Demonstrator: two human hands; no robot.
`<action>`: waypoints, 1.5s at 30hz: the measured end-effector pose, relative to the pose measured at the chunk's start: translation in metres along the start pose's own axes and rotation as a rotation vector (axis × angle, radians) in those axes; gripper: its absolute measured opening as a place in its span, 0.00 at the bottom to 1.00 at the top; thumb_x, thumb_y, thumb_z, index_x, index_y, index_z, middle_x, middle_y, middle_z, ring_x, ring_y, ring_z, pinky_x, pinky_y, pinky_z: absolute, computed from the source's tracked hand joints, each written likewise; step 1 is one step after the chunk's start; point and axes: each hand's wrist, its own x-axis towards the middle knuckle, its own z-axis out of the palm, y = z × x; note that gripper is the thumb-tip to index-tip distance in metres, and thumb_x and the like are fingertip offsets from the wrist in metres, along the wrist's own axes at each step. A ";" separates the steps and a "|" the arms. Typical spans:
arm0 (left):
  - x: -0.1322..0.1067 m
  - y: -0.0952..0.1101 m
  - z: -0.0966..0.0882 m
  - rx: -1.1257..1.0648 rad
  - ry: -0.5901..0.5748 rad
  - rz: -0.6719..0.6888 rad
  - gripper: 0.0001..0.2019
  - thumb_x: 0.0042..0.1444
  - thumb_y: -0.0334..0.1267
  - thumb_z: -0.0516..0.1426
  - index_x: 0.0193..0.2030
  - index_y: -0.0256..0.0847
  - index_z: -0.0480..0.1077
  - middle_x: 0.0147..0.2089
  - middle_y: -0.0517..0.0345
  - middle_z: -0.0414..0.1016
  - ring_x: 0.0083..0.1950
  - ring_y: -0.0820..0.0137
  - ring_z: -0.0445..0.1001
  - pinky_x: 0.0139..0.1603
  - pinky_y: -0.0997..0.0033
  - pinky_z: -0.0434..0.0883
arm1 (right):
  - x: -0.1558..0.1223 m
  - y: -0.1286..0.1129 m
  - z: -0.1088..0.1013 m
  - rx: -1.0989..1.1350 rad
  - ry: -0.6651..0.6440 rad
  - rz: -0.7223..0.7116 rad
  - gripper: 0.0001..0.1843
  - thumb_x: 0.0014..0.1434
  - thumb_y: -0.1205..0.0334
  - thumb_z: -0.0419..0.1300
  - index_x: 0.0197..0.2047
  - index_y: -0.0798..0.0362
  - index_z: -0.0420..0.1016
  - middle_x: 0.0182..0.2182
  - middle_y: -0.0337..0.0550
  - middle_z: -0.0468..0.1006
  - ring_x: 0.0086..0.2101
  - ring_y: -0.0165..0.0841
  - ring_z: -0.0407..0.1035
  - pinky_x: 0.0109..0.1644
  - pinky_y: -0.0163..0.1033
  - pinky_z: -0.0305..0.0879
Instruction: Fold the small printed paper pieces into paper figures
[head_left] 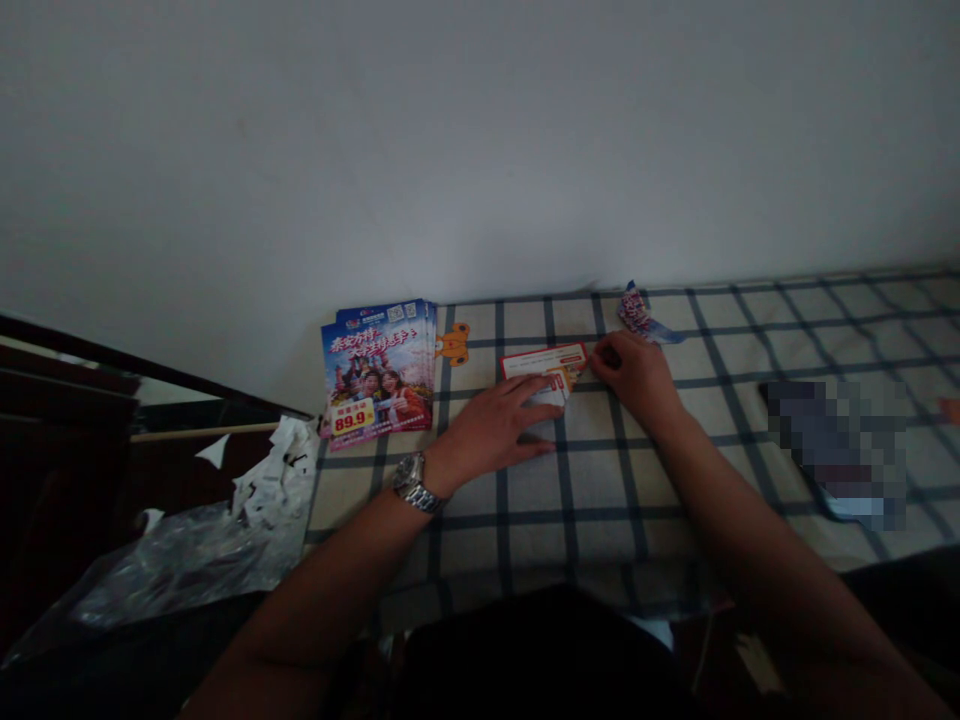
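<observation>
Left hand (499, 428) and right hand (624, 368) meet over red-edged paper (541, 357)

Head view: Bent over a checked cloth (604, 490) beside a pale wall (495, 140), a person works on the small printed sheet, which lies near the middle of the cloth's far side. The left hand, wearing a metal-banded wristwatch (415, 482), rests palm down with fingers loosely spread, steadying the paper rather than gripping it. The right hand's thumb and forefinger come together at the sheet's right end; whether they have the edge pinched between them, the dim light does not tell.

Handling of this piece appears under way but unfinished. A white section with red print shows beneath the left fingertips, as if a flap had been turned over, though it could be a separate slip.

To the left, a stack of flyers (381, 375) lies flat and apparently untouched, so most of the supply seems unused. Just beyond the right hand sits one crumpled flyer (645, 315), whether finished or discarded unclear. At far left, torn white paper (276, 470) rests by a clear plastic bag (184, 560).
</observation>
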 end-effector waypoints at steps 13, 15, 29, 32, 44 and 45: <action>0.000 -0.003 -0.001 -0.011 -0.015 0.009 0.24 0.66 0.52 0.63 0.65 0.49 0.70 0.75 0.49 0.61 0.75 0.54 0.61 0.74 0.47 0.66 | -0.010 -0.015 -0.004 0.163 -0.119 -0.217 0.05 0.68 0.59 0.62 0.42 0.50 0.78 0.37 0.47 0.78 0.39 0.41 0.73 0.43 0.45 0.70; 0.001 -0.003 -0.002 -0.019 -0.012 0.002 0.25 0.65 0.52 0.64 0.65 0.49 0.69 0.75 0.50 0.61 0.75 0.54 0.61 0.75 0.47 0.65 | -0.012 -0.017 -0.002 0.209 -0.171 -0.271 0.05 0.68 0.59 0.62 0.44 0.48 0.79 0.42 0.49 0.79 0.44 0.43 0.74 0.49 0.48 0.71; 0.005 -0.008 0.002 -0.006 0.012 -0.045 0.16 0.72 0.32 0.53 0.64 0.38 0.66 0.69 0.45 0.71 0.71 0.59 0.69 0.73 0.52 0.69 | -0.017 -0.023 0.012 0.167 -0.216 -0.327 0.08 0.62 0.56 0.70 0.38 0.50 0.78 0.44 0.50 0.79 0.47 0.45 0.72 0.53 0.51 0.69; 0.005 -0.008 0.001 -0.011 0.008 -0.052 0.16 0.71 0.32 0.53 0.64 0.38 0.66 0.69 0.44 0.71 0.72 0.59 0.68 0.74 0.51 0.69 | -0.017 -0.021 0.014 0.176 -0.224 -0.328 0.08 0.61 0.56 0.71 0.38 0.49 0.78 0.44 0.49 0.78 0.48 0.45 0.72 0.53 0.51 0.68; 0.005 -0.008 0.002 -0.036 -0.001 -0.038 0.18 0.71 0.34 0.54 0.65 0.38 0.64 0.71 0.45 0.69 0.73 0.58 0.67 0.75 0.52 0.67 | -0.017 -0.020 0.006 0.219 -0.277 -0.359 0.10 0.61 0.57 0.72 0.43 0.50 0.78 0.48 0.50 0.77 0.51 0.46 0.71 0.55 0.51 0.68; 0.005 -0.009 0.002 -0.038 0.002 -0.036 0.18 0.71 0.34 0.55 0.66 0.38 0.64 0.71 0.45 0.69 0.73 0.58 0.67 0.75 0.51 0.68 | -0.017 -0.019 0.006 0.232 -0.268 -0.355 0.08 0.62 0.57 0.70 0.42 0.50 0.78 0.47 0.50 0.78 0.50 0.46 0.71 0.55 0.51 0.68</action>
